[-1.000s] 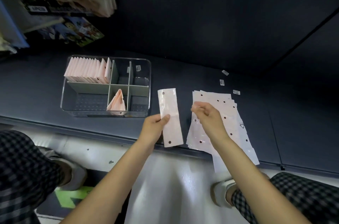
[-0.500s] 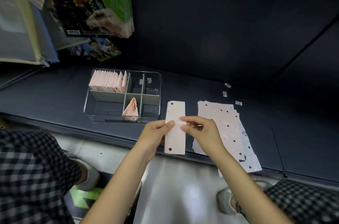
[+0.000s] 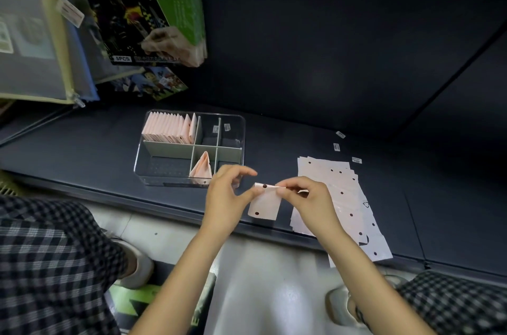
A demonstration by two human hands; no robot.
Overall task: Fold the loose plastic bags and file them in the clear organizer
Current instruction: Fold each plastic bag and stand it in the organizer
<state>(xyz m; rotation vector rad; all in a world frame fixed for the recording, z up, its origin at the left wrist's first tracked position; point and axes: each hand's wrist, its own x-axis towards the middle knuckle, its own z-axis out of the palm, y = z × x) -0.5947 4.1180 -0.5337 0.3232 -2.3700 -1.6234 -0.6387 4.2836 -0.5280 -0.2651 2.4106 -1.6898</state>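
Pink strip hangs at the front edge of the shelf with its top folded over. The right hand pinches the fold between thumb and fingers, while the left hand sets its thumb on the fold's left end with the other fingers lifted; whether it grips cannot be told. Risk: uneven pull could skew the crease, or a loose pinch could drop the strip to the floor. The clear divided tray holds a row of folded pieces on edge in its rear left compartment and one folded piece in the front middle one.

Bare left hand and right hand, black-and-white checked trousers, pale shoes.
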